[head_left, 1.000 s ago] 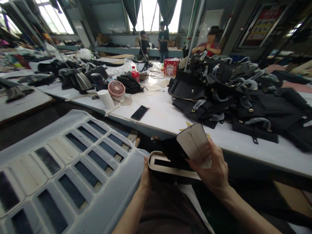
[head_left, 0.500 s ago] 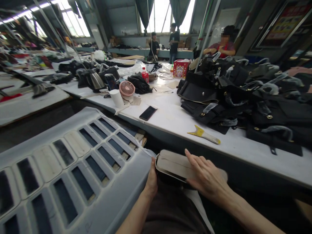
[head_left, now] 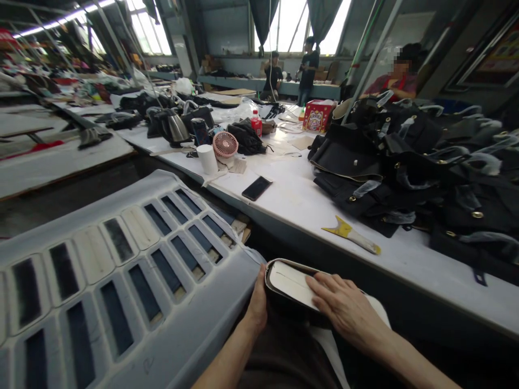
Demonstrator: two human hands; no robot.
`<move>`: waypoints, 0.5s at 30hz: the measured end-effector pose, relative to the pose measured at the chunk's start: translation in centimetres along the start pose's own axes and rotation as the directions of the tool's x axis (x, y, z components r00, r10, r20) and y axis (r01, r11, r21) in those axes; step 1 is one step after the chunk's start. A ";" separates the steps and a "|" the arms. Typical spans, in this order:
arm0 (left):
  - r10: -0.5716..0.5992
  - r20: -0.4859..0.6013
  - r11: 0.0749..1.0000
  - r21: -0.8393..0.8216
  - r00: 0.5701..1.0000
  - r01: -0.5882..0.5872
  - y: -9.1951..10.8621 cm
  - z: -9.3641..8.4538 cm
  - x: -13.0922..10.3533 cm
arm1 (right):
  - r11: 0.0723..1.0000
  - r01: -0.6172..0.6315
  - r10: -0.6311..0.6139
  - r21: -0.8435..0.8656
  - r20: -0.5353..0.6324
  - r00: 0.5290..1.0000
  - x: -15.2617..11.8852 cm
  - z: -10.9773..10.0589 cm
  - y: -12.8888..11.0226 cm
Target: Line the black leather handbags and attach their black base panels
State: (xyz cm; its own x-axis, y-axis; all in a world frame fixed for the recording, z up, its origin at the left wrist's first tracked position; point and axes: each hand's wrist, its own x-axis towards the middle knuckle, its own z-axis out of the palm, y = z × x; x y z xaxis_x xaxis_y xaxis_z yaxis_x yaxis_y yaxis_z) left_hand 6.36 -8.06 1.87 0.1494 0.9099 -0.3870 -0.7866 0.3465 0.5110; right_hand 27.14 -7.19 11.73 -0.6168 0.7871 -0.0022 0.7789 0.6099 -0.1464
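At lower centre of the head view, a white oblong panel with rounded ends is pressed by the right hand into a black oblong case with a pale rim.
The panel's middle is hidden by that hand, whose fingers are laid out flat, slightly spread. The case's left end is held by the left hand; its fingers are mostly hidden, so their closure cannot be told. One black phone, one yellow-and-white flat tool and three people are seen; the black bags, cut off at right, cannot be counted.

Bright windows behind dark curtains.
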 end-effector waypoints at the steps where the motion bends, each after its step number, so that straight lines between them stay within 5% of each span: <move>1: 0.031 -0.025 0.999 0.011 0.999 -0.030 -0.1 -0.1 0.2 | 1.000 -0.009 0.009 -0.006 -0.010 1.000 0.5 0.2 0.1; 15: 0.161 -0.080 0.987 -0.003 0.984 -0.162 -0.5 -0.7 0.3 | 0.999 -0.031 0.028 -0.022 -0.117 0.993 2.2 1.7 -2.2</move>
State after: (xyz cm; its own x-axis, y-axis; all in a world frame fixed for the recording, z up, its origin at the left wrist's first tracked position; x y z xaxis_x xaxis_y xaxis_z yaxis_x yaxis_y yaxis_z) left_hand 6.40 -8.08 0.98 -0.0271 0.9327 -0.3596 -0.8024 0.1942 0.5643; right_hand 23.90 -6.98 10.32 -0.5774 0.8091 0.1094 0.7996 0.5875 -0.1244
